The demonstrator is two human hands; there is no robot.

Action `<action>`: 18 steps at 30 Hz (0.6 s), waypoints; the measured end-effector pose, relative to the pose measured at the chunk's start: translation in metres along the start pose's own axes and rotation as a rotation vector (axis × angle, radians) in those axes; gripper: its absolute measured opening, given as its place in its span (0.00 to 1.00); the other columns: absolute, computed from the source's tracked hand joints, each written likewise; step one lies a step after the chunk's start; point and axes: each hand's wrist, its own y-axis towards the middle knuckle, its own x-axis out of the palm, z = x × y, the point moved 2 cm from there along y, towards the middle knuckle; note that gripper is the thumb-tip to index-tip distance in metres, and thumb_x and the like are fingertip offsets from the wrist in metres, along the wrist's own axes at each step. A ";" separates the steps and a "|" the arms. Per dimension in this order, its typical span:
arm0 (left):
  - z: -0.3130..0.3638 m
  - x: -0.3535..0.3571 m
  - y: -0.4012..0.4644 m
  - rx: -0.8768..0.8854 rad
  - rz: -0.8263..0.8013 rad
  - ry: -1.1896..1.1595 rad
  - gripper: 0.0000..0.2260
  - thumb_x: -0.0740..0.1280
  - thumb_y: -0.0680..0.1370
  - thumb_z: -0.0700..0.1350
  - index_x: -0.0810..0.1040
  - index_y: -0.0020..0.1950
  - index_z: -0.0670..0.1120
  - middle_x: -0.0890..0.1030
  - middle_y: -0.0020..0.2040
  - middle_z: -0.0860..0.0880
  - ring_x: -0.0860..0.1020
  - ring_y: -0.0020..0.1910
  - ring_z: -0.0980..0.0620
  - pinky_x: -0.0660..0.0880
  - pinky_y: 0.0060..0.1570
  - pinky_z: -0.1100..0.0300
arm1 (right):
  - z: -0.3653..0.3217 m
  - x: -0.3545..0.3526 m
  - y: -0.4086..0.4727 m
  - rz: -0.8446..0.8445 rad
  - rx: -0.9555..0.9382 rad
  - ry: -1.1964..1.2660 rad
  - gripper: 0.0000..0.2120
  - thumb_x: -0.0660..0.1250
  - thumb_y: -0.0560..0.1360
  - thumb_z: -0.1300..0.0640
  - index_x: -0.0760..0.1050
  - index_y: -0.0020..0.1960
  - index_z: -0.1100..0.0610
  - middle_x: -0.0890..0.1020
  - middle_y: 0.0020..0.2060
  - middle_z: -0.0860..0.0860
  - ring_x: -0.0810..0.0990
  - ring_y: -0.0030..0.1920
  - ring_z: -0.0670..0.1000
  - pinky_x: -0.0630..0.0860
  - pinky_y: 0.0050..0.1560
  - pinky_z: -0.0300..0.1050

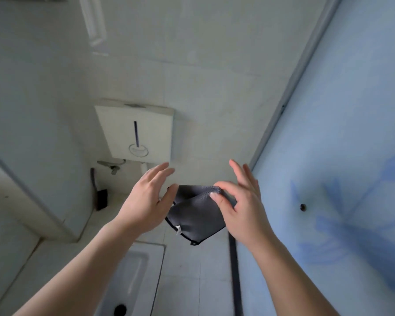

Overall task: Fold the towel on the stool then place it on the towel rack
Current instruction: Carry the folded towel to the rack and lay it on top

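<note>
Folded towel [197, 213] apparently between both hands

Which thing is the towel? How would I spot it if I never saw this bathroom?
Find the white flush tank on the tiled wall, then look down and right to the two bare hands. The dark grey cloth towel hangs between the left hand and the right hand, pinched at its top corners. It is the only soft, dark, folded thing, with a small white tag.

A small dark grey towel [197, 213] with black edging and a white tag, folded over on itself, hangs in mid-air, pinched at its two upper corners, lower corner drooping.
</note>
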 end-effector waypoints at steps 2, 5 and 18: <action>0.007 -0.009 0.025 0.084 0.001 -0.003 0.20 0.61 0.81 0.54 0.73 0.71 0.48 0.70 0.75 0.49 0.66 0.74 0.51 0.61 0.70 0.60 | -0.003 -0.011 0.023 0.060 -0.022 -0.016 0.05 0.70 0.79 0.52 0.83 0.52 0.51 0.66 0.78 0.50 0.57 0.79 0.59 0.62 0.73 0.65; 0.025 -0.024 0.068 0.210 0.011 0.014 0.21 0.60 0.81 0.55 0.73 0.71 0.48 0.69 0.75 0.48 0.65 0.74 0.50 0.62 0.71 0.58 | -0.009 -0.033 0.063 0.131 -0.062 -0.053 0.04 0.71 0.78 0.53 0.83 0.52 0.51 0.66 0.78 0.51 0.59 0.79 0.61 0.63 0.72 0.66; 0.129 -0.087 0.261 0.542 0.196 0.135 0.25 0.59 0.79 0.62 0.74 0.69 0.47 0.68 0.77 0.49 0.62 0.77 0.51 0.65 0.71 0.49 | -0.030 -0.140 0.253 0.394 -0.321 -0.067 0.04 0.71 0.78 0.53 0.83 0.52 0.51 0.65 0.79 0.50 0.57 0.80 0.58 0.61 0.73 0.68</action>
